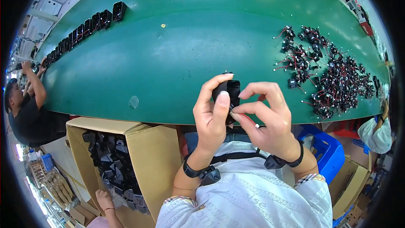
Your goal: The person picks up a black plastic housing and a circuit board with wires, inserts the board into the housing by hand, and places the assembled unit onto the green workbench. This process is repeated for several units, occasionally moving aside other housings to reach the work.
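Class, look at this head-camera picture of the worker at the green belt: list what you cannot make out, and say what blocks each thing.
- Black part, head view: its lower half is covered by the left hand and right hand.
- Small piece pinched by the right fingertips: too small to identify.
- Pile of wired components: single pieces too small and tangled.
- Cardboard box contents: partly hidden by its flaps.

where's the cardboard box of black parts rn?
Head view, lower left: the open cardboard box of black parts sits below the green table's near edge, just left of the left hand.
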A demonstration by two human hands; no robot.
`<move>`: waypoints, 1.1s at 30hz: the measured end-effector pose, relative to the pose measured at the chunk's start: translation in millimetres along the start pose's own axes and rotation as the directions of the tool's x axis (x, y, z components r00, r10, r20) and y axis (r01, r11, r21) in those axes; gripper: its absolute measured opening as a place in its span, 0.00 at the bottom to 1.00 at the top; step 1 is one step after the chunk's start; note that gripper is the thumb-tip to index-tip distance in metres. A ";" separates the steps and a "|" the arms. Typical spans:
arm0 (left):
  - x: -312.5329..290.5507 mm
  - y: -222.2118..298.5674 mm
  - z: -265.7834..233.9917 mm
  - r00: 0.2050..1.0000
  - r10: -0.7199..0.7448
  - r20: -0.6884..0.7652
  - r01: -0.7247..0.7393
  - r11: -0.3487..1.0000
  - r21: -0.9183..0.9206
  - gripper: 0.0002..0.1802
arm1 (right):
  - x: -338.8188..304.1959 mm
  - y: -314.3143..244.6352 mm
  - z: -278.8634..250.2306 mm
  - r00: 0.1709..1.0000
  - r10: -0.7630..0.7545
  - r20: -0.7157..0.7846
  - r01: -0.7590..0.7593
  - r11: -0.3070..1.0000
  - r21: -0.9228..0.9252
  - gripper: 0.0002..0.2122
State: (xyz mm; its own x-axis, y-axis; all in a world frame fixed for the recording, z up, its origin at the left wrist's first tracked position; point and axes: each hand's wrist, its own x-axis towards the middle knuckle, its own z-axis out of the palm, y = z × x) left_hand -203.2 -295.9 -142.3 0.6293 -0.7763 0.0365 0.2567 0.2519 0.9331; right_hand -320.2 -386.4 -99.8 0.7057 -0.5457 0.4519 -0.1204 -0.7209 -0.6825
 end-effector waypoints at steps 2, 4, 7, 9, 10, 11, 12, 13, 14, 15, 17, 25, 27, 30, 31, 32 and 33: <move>3.2 -7.6 2.1 0.998 0.038 -0.046 -0.036 0.998 0.045 0.20 | -6.7 -0.3 6.3 0.999 0.030 -0.029 -0.030 1.000 -0.002 0.10; 0.1 -2.5 -1.4 0.999 -0.037 -0.021 0.037 0.999 -0.015 0.20 | -10.3 -1.2 9.8 0.995 0.084 -0.062 -0.083 0.996 0.012 0.11; 1.1 -2.1 -0.9 0.998 -0.057 -0.007 0.057 0.998 -0.037 0.20 | -15.1 -4.5 14.1 0.992 0.064 -0.105 -0.067 0.997 -0.023 0.11; -0.3 3.0 -4.1 0.973 -0.219 0.070 0.227 0.964 -0.136 0.19 | -10.7 -2.2 6.2 0.996 0.041 -0.079 -0.044 0.998 -0.039 0.11; 0.1 1.2 -3.7 0.972 -0.223 0.075 0.231 0.963 -0.136 0.19 | -7.3 -2.1 1.5 0.999 0.015 -0.050 -0.017 0.998 -0.052 0.10; 0.5 -1.1 -3.1 0.984 -0.171 0.056 0.175 0.980 -0.093 0.19 | -3.0 -4.3 -2.3 0.999 0.017 -0.052 -0.020 0.998 -0.053 0.10; 0.5 -2.6 -2.4 0.992 -0.118 0.039 0.119 0.992 -0.049 0.19 | 1.6 -7.4 -5.9 1.000 -0.010 -0.022 0.008 0.996 -0.089 0.11; 0.1 -2.9 -1.6 0.992 -0.120 0.040 0.121 0.991 -0.048 0.19 | 3.7 -9.4 -6.8 0.999 -0.035 0.010 0.036 0.992 -0.124 0.12; 0.4 -3.2 -0.3 0.999 -0.036 0.040 0.035 0.999 0.039 0.19 | 2.6 -10.6 -4.2 0.999 -0.039 0.012 0.040 0.990 -0.138 0.12; 1.0 -2.4 1.6 0.998 0.048 0.046 -0.053 0.991 0.126 0.18 | 2.9 -10.1 -2.6 0.999 -0.037 0.010 0.038 0.989 -0.140 0.12; 1.3 1.3 5.6 0.997 0.062 0.034 -0.066 0.988 0.136 0.20 | 5.4 -6.9 -0.8 0.998 -0.068 0.018 0.070 0.994 -0.085 0.12; 0.6 -5.5 3.5 0.985 -0.156 -0.079 0.142 0.977 -0.159 0.27 | 2.8 -5.0 -1.1 0.998 -0.005 0.063 0.010 0.998 -0.067 0.16; -0.2 -1.4 -6.3 0.965 -0.234 0.122 0.259 0.924 -0.281 0.27 | 0.5 1.1 -5.9 0.990 0.012 0.138 -0.013 1.000 0.005 0.18; 0.5 -16.8 -4.3 0.986 -0.141 0.088 0.158 0.963 -0.220 0.25 | 2.4 14.7 -6.1 0.980 -0.088 0.176 0.074 0.994 0.082 0.18; 0.8 -19.8 -5.1 0.994 -0.098 0.057 0.109 0.968 -0.226 0.24 | 6.1 14.8 -7.6 0.980 -0.092 0.176 0.079 0.994 0.078 0.18; 2.3 -17.3 -4.9 0.993 -0.087 0.078 0.103 0.970 -0.220 0.25 | 10.1 14.6 -10.0 0.974 -0.075 0.215 0.054 0.993 0.100 0.18; 3.5 -17.7 -4.9 0.994 -0.081 0.076 0.097 0.969 -0.226 0.25 | 13.6 14.2 -11.3 0.965 -0.060 0.254 0.030 0.992 0.122 0.18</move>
State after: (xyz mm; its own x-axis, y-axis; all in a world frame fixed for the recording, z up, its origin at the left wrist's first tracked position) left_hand -202.0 -300.2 -160.4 0.5485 -0.8361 -0.0122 0.4752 0.2997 0.8273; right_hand -320.2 -408.8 -96.9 0.8659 -0.3746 0.3314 -0.0133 -0.6796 -0.7334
